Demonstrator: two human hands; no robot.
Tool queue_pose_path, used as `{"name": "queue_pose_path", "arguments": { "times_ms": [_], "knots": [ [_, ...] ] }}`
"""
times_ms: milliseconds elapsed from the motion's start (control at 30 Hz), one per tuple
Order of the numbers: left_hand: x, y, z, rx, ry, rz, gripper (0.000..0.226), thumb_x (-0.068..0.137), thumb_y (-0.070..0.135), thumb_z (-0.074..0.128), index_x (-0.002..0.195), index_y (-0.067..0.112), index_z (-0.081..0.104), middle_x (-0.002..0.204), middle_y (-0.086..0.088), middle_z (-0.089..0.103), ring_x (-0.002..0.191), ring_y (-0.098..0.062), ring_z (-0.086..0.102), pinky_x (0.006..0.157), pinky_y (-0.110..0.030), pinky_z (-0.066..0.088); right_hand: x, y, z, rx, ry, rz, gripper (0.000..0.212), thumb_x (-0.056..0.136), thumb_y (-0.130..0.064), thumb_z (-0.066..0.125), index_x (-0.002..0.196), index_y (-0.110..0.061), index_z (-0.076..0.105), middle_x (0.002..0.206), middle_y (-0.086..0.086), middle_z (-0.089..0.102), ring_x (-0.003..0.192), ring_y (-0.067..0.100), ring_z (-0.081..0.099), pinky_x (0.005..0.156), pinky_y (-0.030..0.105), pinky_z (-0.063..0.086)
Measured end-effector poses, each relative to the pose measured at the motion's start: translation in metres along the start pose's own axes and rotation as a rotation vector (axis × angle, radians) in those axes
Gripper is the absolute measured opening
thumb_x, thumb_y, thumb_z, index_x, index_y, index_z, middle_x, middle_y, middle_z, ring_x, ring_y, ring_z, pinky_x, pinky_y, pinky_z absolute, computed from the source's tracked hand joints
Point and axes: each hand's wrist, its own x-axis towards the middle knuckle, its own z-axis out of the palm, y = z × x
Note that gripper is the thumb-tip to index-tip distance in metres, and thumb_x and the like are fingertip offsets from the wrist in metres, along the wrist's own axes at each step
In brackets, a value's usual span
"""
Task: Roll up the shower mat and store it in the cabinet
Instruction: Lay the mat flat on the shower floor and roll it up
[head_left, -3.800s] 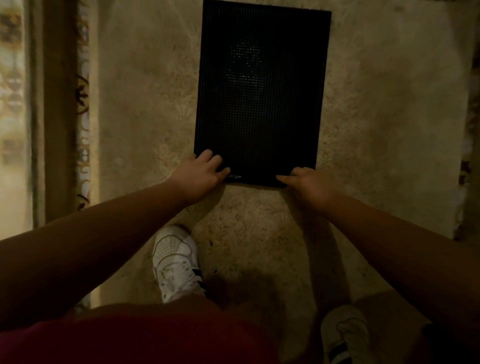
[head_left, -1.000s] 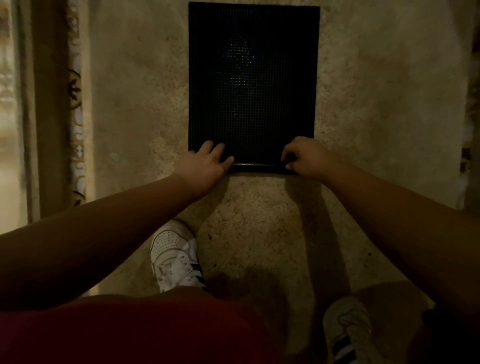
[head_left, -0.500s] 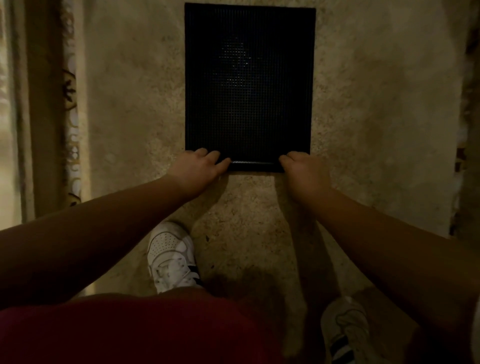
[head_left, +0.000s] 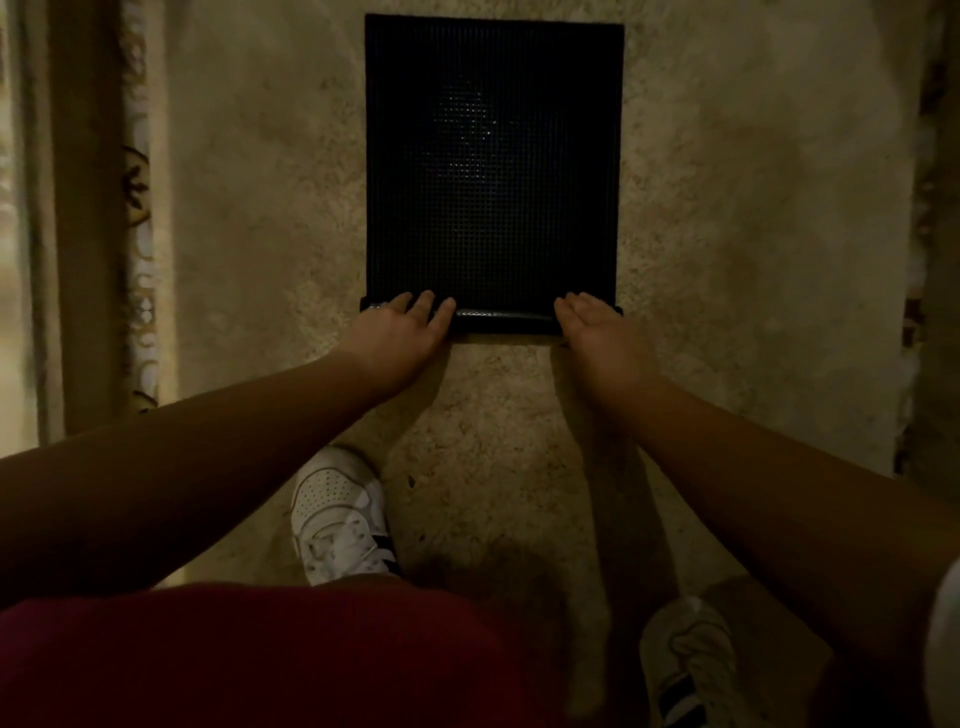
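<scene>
Dim light is cast over a beige rug (head_left: 727, 260), on which a black shower mat (head_left: 493, 166) is laid flat, well ahead of the person. A fine grid of small holes is seen across the mat's surface, with a faint glint near its middle. The near edge of the mat is turned over into a thin roll (head_left: 498, 318), which runs the full width of the mat and lies on the rug.

The left hand (head_left: 400, 332) is placed on the left end of the roll, palm down, with the fingers stretched forward and spread, their tips resting on the flat part of the mat just past the roll. The right hand (head_left: 597, 332) is set on the right end of the roll in the same manner, palm down, fingers held straight and close together. Neither hand is curled round the roll; both are pressed flat upon it. Both forearms are extended from the lower corners of the view.

Below the arms, dark red clothing (head_left: 260, 654) is seen across the bottom of the view. A white shoe with dark stripes (head_left: 337, 519) is planted on the rug behind the left hand, and a second such shoe (head_left: 691, 665) is partly seen at the lower right. A patterned border (head_left: 137, 218) is seen along the rug's left side.
</scene>
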Motion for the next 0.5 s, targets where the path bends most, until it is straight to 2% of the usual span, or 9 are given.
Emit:
{"name": "queue_pose_path", "arguments": {
  "times_ms": [100,167,267,333,433,500],
  "knots": [
    [0.007,-0.001,-0.006,-0.036,0.013,-0.023,0.056,0.098,0.021,0.045,0.148,0.01,0.023,0.146,-0.022,0.039,0.128,-0.04,0.043,0.085,-0.051,0.05,0.006,0.001,-0.007,0.01,0.08,-0.011,0.052,0.09,-0.001,0.048,0.141,-0.005,0.04,0.143,0.021,0.038,0.126,0.038,0.038,0.095,0.043,0.041],
    [0.009,0.001,-0.009,-0.082,0.045,-0.037,0.053,0.094,0.021,0.053,0.142,0.011,0.032,0.134,-0.019,0.045,0.119,-0.038,0.045,0.073,-0.051,0.051,0.011,0.002,-0.008,0.011,0.085,-0.027,0.046,0.087,-0.002,0.052,0.134,-0.006,0.049,0.126,0.019,0.048,0.112,0.035,0.045,0.081,0.039,0.043],
    [0.01,0.002,-0.013,-0.104,0.087,-0.045,0.044,0.088,0.022,0.06,0.126,0.016,0.04,0.117,-0.015,0.051,0.103,-0.034,0.049,0.054,-0.042,0.045,0.018,0.008,-0.009,0.08,0.069,-0.023,0.045,0.085,-0.002,0.054,0.13,-0.006,0.053,0.116,0.017,0.054,0.106,0.034,0.048,0.082,0.04,0.043],
    [0.012,0.003,-0.017,-0.09,0.066,-0.059,0.04,0.087,0.022,0.061,0.12,0.018,0.038,0.112,-0.013,0.052,0.098,-0.033,0.05,0.053,-0.039,0.042,0.024,0.012,-0.012,0.112,0.062,-0.012,0.041,0.082,-0.005,0.059,0.123,-0.006,0.057,0.109,0.017,0.058,0.101,0.035,0.053,0.082,0.041,0.046],
    [0.019,0.002,-0.026,-0.078,0.028,-0.065,0.035,0.089,0.022,0.059,0.118,0.018,0.038,0.11,-0.012,0.052,0.097,-0.032,0.052,0.056,-0.042,0.046,0.027,0.014,-0.014,0.104,0.031,-0.026,0.025,0.079,-0.008,0.062,0.105,-0.008,0.061,0.096,0.014,0.059,0.091,0.032,0.056,0.073,0.039,0.049],
    [0.02,0.001,-0.027,-0.064,0.022,-0.051,0.032,0.091,0.021,0.056,0.119,0.019,0.04,0.109,-0.012,0.053,0.096,-0.032,0.054,0.056,-0.04,0.042,0.027,0.014,-0.014,0.11,-0.021,-0.033,0.025,0.079,-0.01,0.062,0.105,-0.01,0.063,0.097,0.012,0.059,0.089,0.03,0.057,0.07,0.033,0.045]
  ]
}}
